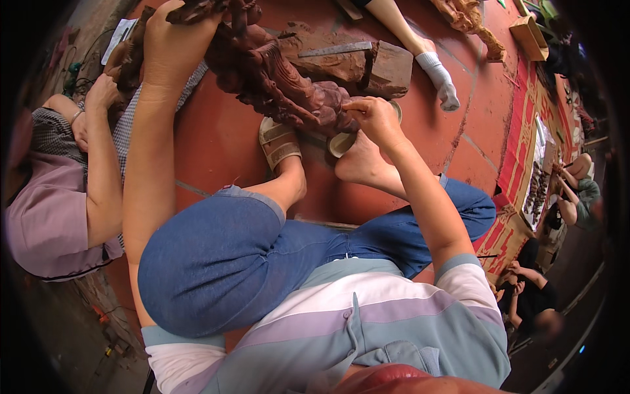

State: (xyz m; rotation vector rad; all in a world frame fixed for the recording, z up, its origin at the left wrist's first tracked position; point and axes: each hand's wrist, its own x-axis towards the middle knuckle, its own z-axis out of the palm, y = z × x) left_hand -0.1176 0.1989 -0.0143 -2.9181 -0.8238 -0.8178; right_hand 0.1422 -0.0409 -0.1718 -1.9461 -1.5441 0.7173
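Observation:
A dark reddish-brown wood carving (282, 79), with folds and knobbly detail, slants across the floor in front of me. My left hand (177, 43) is closed round its upper end, near the top edge of the view. At the carving's lower right end is my right hand (377, 118), its fingers pinched together against the wood. Whatever those fingertips hold, if anything, is too small to make out. My feet, in sandals (280, 141), are on either side of the carving's lower end.
Behind the carving lies a rough wood block (390, 69) with a flat grey strip (335, 49) on it. A co-worker's socked foot (438, 82) is close by. Another person (59, 190) sits at my left. A lighter carving (469, 23) and red patterned mat (515, 151) lie right.

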